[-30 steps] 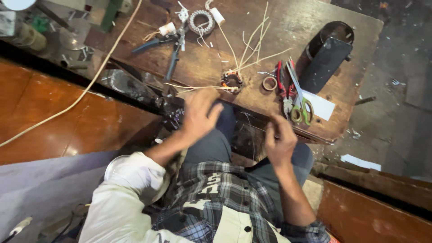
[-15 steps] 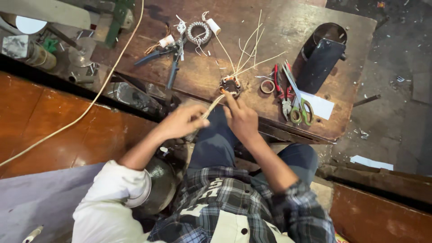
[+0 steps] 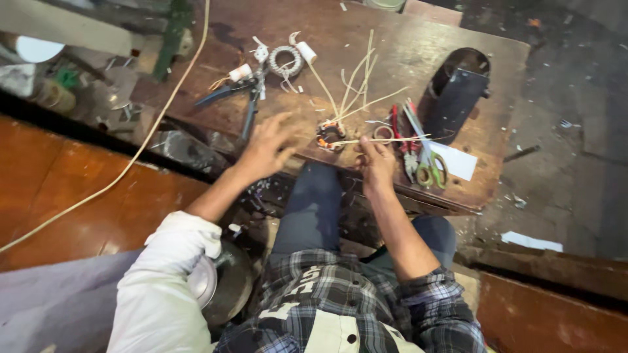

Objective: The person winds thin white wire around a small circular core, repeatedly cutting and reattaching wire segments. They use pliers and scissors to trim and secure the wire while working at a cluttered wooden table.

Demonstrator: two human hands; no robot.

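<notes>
Head view, small wound coil (image 3: 329,134) at frame centre on the wooden bench (image 3: 366,26), left hand (image 3: 267,147) with fingers spread just left of it, right hand (image 3: 375,159) pinching a thin pale strip (image 3: 386,139) beside it, scissors (image 3: 425,163) further right.

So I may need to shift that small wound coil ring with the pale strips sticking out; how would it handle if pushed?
The coil ring lies flat, so it would probably slide rather than roll. Its pale strips look thin and springy, likely to flex or snag. It seems light, since the right hand manages one strip with fingertips.
</notes>
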